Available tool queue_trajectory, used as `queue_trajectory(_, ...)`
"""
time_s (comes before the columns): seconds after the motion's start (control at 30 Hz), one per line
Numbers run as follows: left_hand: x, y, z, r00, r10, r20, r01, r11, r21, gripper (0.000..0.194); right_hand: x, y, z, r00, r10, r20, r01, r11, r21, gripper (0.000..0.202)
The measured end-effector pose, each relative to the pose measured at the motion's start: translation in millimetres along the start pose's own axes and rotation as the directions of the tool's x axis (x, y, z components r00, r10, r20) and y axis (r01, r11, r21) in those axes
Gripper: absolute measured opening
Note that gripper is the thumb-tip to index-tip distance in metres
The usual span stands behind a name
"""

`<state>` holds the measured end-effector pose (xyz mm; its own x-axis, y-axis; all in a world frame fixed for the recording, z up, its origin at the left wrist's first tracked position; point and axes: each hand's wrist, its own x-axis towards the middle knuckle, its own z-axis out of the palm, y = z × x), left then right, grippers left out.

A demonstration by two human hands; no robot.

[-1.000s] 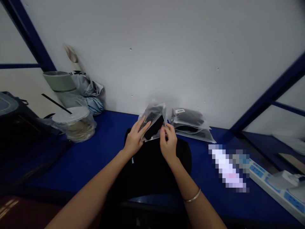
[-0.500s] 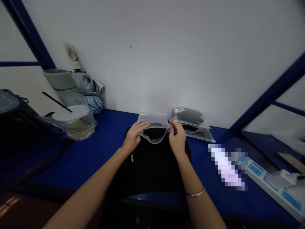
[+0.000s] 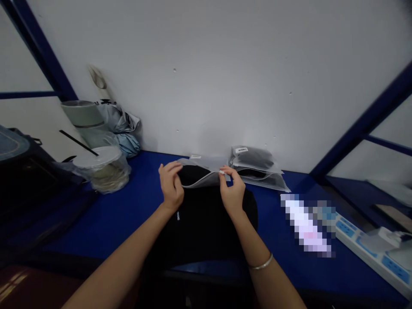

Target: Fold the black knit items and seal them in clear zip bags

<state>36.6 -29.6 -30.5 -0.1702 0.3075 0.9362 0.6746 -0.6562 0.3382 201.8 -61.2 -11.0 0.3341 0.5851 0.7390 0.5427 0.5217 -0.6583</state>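
Note:
A frosted zip bag lies across a black garment with small white lettering. Its mouth gapes on the left, and something black shows inside. My right hand is closed in a pinch on the zip at the mouth's right end, where a small white slider shows at the fingertips. At the left end, my left hand has its fingers curled and thumb at the edge of the mouth, holding the bag. A white label sits on the bag's far part.
More frosted bags with dark contents are stacked by the wall at right. A power strip and a blurred-out bright object lie right. Left stand a lidded cup with a straw, a green tumbler and a folded umbrella.
My left hand has moved left and the mouth now gapes toward that side. My right hand has shifted slightly left along the zip. The view has tilted a little.

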Motion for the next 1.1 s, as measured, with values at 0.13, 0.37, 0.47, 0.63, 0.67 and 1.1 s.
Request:
queue_trajectory(0.13,-2,11,-4.8,0.925,0.370,0.084,-0.372,0.928,0.018,0.023,-8,-11,4,0.990,-0.140,0.004,0.140,0.990,0.025,0.008)
queue_trajectory(0.37,1,28,-4.5,0.839,0.529,0.127,-0.543,0.829,0.134,0.027,-8,-18,0,0.922,-0.370,0.114,0.343,0.917,0.202,0.016)
queue_trajectory(0.47,2,28,-4.2,0.850,0.508,0.140,-0.519,0.853,0.054,0.022,-8,-19,-1,0.913,-0.374,0.166,0.342,0.920,0.193,0.017)
queue_trajectory(0.63,4,26,-2.8,0.876,0.457,0.155,-0.463,0.887,0.000,0.016,-14,-17,3,0.911,-0.377,0.166,0.364,0.926,0.104,0.017)
queue_trajectory(0.67,4,26,-2.4,0.873,0.459,0.163,-0.466,0.885,0.003,0.016,-16,-17,4,0.915,-0.369,0.163,0.358,0.929,0.093,0.018)
queue_trajectory(1.1,17,24,-7.0,0.860,0.436,0.264,-0.457,0.889,0.020,0.011,-17,-16,4,0.966,-0.253,0.058,0.235,0.946,0.222,0.016)
